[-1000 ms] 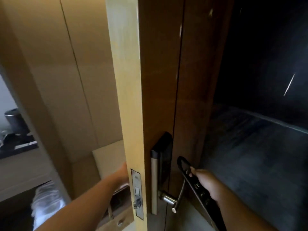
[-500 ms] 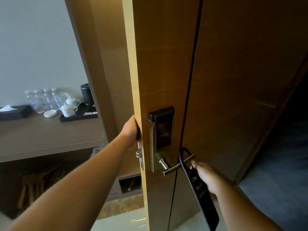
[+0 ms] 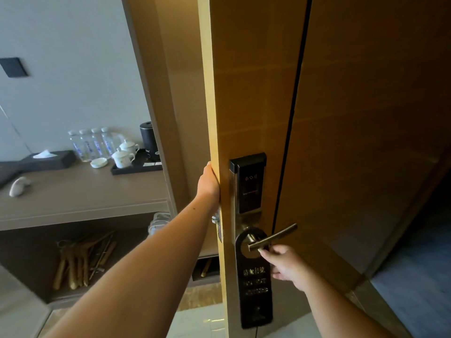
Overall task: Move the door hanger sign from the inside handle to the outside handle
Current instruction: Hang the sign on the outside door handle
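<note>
Head view: the right hand [image 3: 285, 265] pinches the right edge of the door hanger sign [image 3: 255, 284], thumb by its round hole; the left hand [image 3: 208, 182] wraps the door [image 3: 256, 93] edge. Flat, glossy and black, the sign now hangs fully on the brushed-metal lever handle [image 3: 272, 237], no longer tilted off its tip, long axis vertical, pointing down below the card lock [image 3: 249, 184].

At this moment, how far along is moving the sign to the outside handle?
Nearly done. The sign already hangs by its hole on the outside handle, below the card reader. In hand: the right hand touches the sign's edge beside the lever; the left hand grips the door edge. Left: let go of the sign.
</note>
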The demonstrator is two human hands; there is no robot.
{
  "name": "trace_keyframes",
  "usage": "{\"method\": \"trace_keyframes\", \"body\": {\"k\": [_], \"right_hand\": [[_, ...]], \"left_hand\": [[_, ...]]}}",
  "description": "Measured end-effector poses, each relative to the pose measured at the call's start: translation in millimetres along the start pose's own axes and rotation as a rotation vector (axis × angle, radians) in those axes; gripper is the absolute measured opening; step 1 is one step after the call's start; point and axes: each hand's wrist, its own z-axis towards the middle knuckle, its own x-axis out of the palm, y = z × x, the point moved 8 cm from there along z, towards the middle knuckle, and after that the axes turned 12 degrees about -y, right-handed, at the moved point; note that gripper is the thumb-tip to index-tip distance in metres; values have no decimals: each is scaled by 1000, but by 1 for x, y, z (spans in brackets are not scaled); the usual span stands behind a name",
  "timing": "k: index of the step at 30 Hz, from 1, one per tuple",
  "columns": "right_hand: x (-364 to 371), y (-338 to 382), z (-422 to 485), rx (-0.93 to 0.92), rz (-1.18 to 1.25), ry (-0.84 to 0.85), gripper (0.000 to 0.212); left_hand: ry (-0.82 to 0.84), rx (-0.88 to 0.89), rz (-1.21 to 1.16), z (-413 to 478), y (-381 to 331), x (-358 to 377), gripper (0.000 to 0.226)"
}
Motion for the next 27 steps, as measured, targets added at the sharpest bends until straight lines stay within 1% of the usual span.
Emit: {"method": "trace_keyframes", "body": {"k": [1,4,7,9,13,15,17,18,21,24,27], "right_hand": [[1,-1,0,-8,4,-12,13],[0,-2,0,-37,-7,-60,20],[-9,0,-2,-55,-29,-153,11],[-16,1,-3,-38,-33,-199,12],[-29,-7,-9,48,-27,-201,7],[-37,-15,-14,118,-53,-176,5],[-48,-25,-21,203,-61,-183,2],[-57,-28,-24,243,-42,-228,2],[-94,-38,-34,347,120,-471,12],[-121,-39,-48,347,227,-647,18],[-142,-45,-63,325,298,-759,22]], "left_hand": [[4,9,1,0,0,0,37],[22,9,34,-4,1,1,37],[51,34,92,-3,2,1,34],[102,50,117,0,3,5,32],[247,-18,80,4,9,10,32],[320,-44,123,4,15,15,37],[405,-54,186,0,17,19,32],[455,-60,214,-2,18,21,29],[656,-121,298,-11,23,31,27],[837,-150,369,-23,29,46,22],[1002,-109,440,-38,32,64,20]]}}
